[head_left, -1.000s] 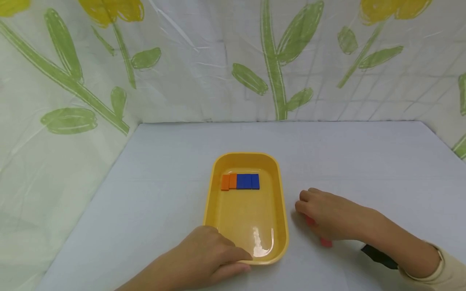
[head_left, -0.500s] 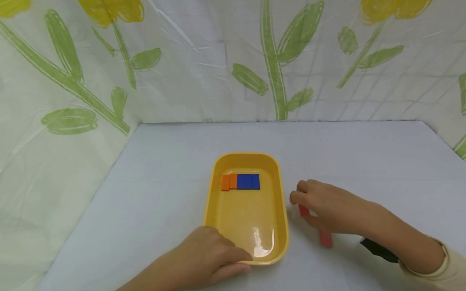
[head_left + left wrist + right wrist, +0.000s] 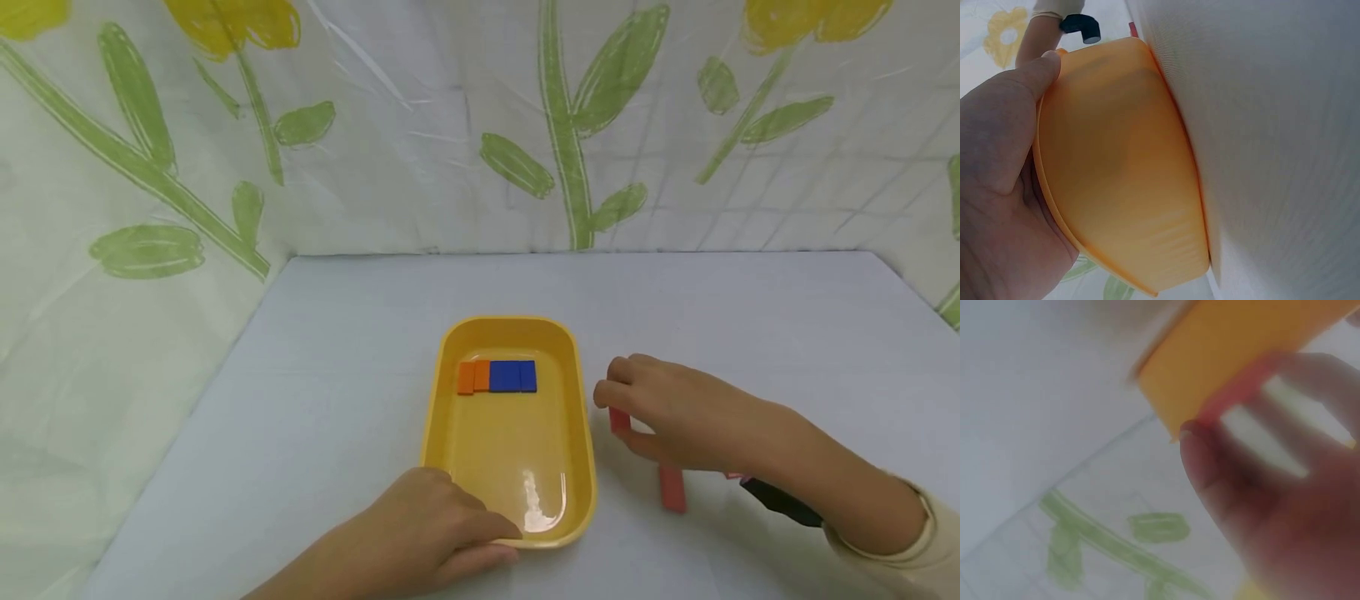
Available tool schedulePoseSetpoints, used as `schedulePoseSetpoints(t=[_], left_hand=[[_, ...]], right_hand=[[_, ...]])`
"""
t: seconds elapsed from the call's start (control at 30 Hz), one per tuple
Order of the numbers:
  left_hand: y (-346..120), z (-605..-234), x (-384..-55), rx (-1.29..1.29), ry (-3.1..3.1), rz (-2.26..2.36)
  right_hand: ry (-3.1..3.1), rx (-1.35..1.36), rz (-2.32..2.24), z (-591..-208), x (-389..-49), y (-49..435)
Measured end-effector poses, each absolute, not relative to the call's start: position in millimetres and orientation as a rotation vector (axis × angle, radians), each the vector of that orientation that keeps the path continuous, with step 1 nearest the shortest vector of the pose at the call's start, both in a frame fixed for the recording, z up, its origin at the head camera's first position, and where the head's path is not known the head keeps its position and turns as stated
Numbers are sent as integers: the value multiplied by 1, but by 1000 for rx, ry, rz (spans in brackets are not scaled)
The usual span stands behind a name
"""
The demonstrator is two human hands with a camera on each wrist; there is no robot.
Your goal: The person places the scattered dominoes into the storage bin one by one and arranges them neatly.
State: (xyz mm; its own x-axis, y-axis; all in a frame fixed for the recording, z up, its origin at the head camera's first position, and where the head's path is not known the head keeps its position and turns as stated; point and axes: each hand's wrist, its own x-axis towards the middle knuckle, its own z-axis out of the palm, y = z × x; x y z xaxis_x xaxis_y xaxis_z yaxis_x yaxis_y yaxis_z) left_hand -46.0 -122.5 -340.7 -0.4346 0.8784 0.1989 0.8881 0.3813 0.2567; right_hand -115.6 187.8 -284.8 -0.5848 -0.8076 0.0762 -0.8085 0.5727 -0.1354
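My left hand [image 3: 431, 525] grips the near left rim of a yellow tray [image 3: 587, 433], thumb outside and fingers over the edge. From the left wrist view, the tray's outer wall [image 3: 1116, 150] fills much of the picture beside the palm. Just right of the tray, my right hand [image 3: 686, 412] pinches a flat red tile [image 3: 619, 419] between thumb and fingers, raised over the table. The right wrist view is blurred but shows that tile across the fingertips. Inside the tray, two orange tiles [image 3: 467, 378] and blue tiles [image 3: 506, 377] lie in a row near the far end.
Another red tile [image 3: 672, 490] lies on the pale table [image 3: 345, 367] below the right hand. A sliver of pink-red shows beside the right wrist, mostly hidden, near the black wrist camera [image 3: 780, 502]. A flower-printed sheet [image 3: 420, 167] stands behind the table.
My right hand has risen and shifted slightly left towards the tray with the red tile. More of the red tile on the table now shows. The left hand stays on the rim.
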Motion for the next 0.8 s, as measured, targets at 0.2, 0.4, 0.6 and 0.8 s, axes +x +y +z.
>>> schedulePoseSetpoints(t=[0.2, 0.4, 0.6, 0.8], left_hand=[[-122, -340, -46, -1654, -2592, -511], [-122, -340, -46, -1661, -2613, -522], [-122, -340, -47, -1655, -2598, -534], [-122, -340, -47, -1645, -2562, -518]], right_hand=[[-2658, 1463, 281, -274, -120, 181], [-2629, 1528, 283, -269, -123, 162], [-2595, 1610, 260, -274, -126, 143], [-2567, 1685, 191, -286, -131, 124]])
